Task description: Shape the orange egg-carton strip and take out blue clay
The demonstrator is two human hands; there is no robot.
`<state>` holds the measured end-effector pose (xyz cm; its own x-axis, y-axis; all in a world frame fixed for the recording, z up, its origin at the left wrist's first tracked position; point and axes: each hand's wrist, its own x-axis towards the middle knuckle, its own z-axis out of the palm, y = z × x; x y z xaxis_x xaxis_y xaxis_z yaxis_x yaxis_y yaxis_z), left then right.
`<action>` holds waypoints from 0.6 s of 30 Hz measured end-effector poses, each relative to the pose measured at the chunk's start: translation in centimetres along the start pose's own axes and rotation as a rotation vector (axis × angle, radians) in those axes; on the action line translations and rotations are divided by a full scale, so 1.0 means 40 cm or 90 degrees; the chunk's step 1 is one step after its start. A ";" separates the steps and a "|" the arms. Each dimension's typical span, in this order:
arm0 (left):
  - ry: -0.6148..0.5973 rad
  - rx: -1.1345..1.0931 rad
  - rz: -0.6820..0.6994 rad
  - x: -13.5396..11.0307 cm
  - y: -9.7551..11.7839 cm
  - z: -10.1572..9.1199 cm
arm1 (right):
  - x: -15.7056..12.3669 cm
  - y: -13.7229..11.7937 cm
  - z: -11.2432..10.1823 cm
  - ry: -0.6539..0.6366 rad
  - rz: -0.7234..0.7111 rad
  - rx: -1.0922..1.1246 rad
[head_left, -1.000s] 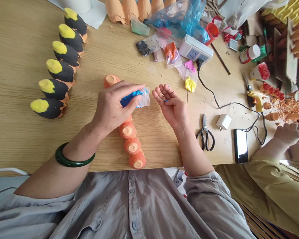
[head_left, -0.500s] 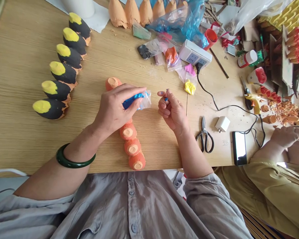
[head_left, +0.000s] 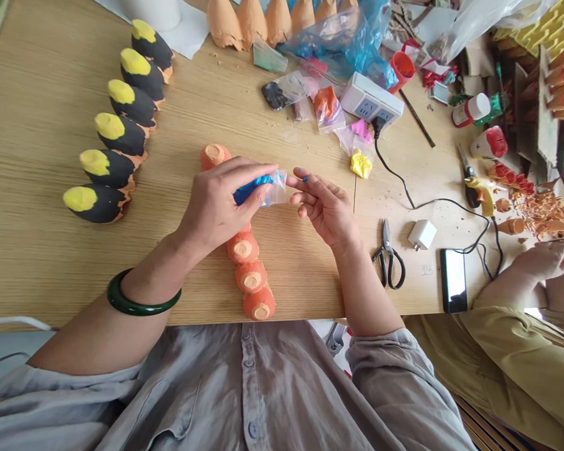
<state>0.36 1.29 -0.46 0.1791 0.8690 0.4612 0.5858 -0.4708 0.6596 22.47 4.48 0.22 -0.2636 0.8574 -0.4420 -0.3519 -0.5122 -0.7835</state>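
Observation:
My left hand (head_left: 220, 203) is closed around a small clear bag of blue modelling clay (head_left: 251, 190), with the bag's mouth facing right. My right hand (head_left: 324, 203) is just right of that mouth, its fingers stretched out and apart, small blue bits sticking to the fingertips. Whether the fingertips touch the plastic I cannot tell. Under and beside my left hand runs a row of orange-painted cup shapes (head_left: 251, 277) with pale round ends. My left hand and the bag cover the middle of the row.
Black egg-shaped pieces with yellow tips (head_left: 122, 134) line the left. Bagged clay (head_left: 326, 103), a power strip (head_left: 371, 100) and unpainted shells (head_left: 251, 25) lie at the back. Scissors (head_left: 389, 257), a charger (head_left: 422, 234), a phone (head_left: 454, 279) and another person's hands (head_left: 545, 260) are at right.
My right hand's curled fingers have straightened and reached left to the bag's mouth. My left hand keeps its hold on the bag. The view has shifted slightly.

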 end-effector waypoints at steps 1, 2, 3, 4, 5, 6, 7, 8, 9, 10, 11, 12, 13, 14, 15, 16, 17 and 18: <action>-0.008 -0.003 -0.009 0.000 0.001 -0.001 | -0.002 -0.002 0.002 0.006 -0.004 -0.008; -0.014 -0.007 -0.014 0.000 0.001 -0.001 | -0.005 -0.005 0.004 0.013 -0.011 -0.016; -0.016 -0.012 -0.016 0.000 0.001 -0.001 | -0.007 -0.007 0.005 0.020 -0.019 -0.025; -0.018 -0.015 -0.018 0.000 0.001 -0.001 | -0.009 -0.009 0.006 0.027 -0.030 -0.035; -0.019 -0.018 -0.019 0.000 0.001 -0.001 | -0.011 -0.010 0.006 0.033 -0.040 -0.044; -0.018 -0.019 -0.019 -0.001 0.002 0.000 | -0.012 -0.012 0.005 0.039 -0.051 -0.053; -0.015 -0.019 -0.017 -0.001 0.002 0.001 | -0.013 -0.012 0.005 0.045 -0.062 -0.060; -0.010 -0.020 -0.014 -0.001 0.003 0.001 | -0.014 -0.013 0.005 0.048 -0.071 -0.066; -0.004 -0.021 -0.009 -0.001 0.004 0.001 | -0.015 -0.013 0.005 0.051 -0.076 -0.071; -0.001 -0.022 -0.005 0.000 0.005 0.001 | -0.014 -0.013 0.006 0.052 -0.077 -0.076; 0.001 -0.022 -0.002 0.000 0.007 0.001 | -0.013 -0.013 0.006 0.051 -0.072 -0.083; 0.004 -0.021 0.001 0.000 0.008 0.000 | -0.012 -0.013 0.006 0.049 -0.062 -0.089; 0.005 -0.019 0.003 0.000 0.009 0.000 | -0.010 -0.012 0.006 0.047 -0.048 -0.096; 0.002 -0.016 0.001 0.000 0.010 -0.001 | -0.008 -0.012 0.006 0.045 -0.033 -0.100; -0.002 -0.014 -0.003 0.001 0.010 -0.001 | -0.005 -0.011 0.005 0.043 -0.020 -0.100; -0.007 -0.013 -0.010 0.001 0.010 -0.001 | -0.003 -0.011 0.004 0.040 -0.009 -0.095; -0.011 -0.014 -0.017 0.001 0.009 -0.001 | -0.001 -0.010 0.002 0.037 -0.001 -0.088; -0.018 -0.016 -0.023 0.001 0.008 -0.001 | 0.000 -0.010 0.001 0.033 0.006 -0.077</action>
<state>0.51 1.16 -0.20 0.1798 0.8895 0.4202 0.5721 -0.4420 0.6909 22.56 4.68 0.54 -0.2191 0.8558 -0.4685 -0.2378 -0.5126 -0.8251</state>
